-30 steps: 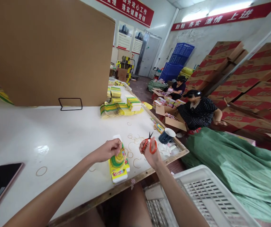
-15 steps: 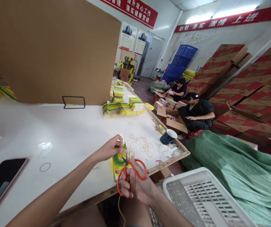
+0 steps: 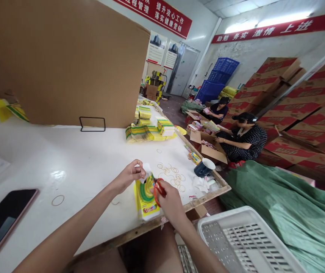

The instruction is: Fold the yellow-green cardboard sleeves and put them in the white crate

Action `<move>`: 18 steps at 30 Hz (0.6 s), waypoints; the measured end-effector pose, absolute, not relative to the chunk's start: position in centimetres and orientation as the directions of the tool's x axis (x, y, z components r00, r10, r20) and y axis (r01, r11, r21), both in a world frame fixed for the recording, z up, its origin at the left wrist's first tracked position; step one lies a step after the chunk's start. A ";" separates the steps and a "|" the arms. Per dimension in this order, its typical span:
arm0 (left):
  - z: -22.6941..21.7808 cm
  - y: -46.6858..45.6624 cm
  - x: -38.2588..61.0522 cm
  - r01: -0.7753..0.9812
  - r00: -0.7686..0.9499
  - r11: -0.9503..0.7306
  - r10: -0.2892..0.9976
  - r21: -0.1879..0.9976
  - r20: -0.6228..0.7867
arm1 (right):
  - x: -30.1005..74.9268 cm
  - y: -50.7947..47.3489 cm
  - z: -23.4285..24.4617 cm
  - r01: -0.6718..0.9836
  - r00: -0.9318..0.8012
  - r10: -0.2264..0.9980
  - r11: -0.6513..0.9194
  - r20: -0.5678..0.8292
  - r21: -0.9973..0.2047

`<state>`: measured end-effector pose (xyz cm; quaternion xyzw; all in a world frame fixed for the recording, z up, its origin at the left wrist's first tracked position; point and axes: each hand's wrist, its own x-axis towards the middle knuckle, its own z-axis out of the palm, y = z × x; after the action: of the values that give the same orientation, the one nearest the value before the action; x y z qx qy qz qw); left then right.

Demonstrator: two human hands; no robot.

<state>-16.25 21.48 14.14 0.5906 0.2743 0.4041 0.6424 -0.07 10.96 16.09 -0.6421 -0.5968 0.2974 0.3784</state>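
The left grip (image 3: 130, 175) is pinched on the white cardboard flap (image 3: 147, 167) of a yellow-and-green printed box (image 3: 148, 201), which lies on the smooth white counter (image 3: 94, 159) between it and the right grip (image 3: 168, 199), curled tightly around red-handled scissors (image 3: 158, 192) (thin tan rubber bands (image 3: 175, 176) lie scattered just beyond).

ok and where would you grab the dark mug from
Probably around the outer wall of the dark mug, from the left: it seems upright, mouth up, with the wooden table edge to its right and white tissue on the near side. No handle can be made out.
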 end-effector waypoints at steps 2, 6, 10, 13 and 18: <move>13.3 22.7 -16.5 -0.126 0.451 -0.060 0.886 0.990 0.111 | 0.0 11.4 15.8 0.617 0.096 0.992 0.010 0.087 -0.787; 11.5 27.1 -18.6 0.084 0.205 -0.092 0.976 0.992 0.073 | -0.2 11.4 15.4 0.724 0.059 0.994 0.021 0.092 -0.690; 9.1 29.0 -20.2 0.322 0.090 -0.118 0.992 0.939 0.094 | -0.2 11.1 15.4 0.761 0.046 0.993 0.034 0.107 -0.648; 7.2 27.8 -19.1 0.458 0.151 -0.190 0.979 0.868 0.135 | -0.1 11.2 15.3 0.757 0.041 0.992 0.049 0.122 -0.651; 5.9 25.2 -17.2 0.562 0.279 -0.311 0.944 0.766 0.178 | 1.6 12.4 14.8 0.700 0.013 0.992 0.079 0.124 -0.710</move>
<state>-17.17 25.24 5.89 0.7430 0.5067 0.3218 0.2962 1.60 12.37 14.81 -0.6378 -0.6632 0.2316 0.3159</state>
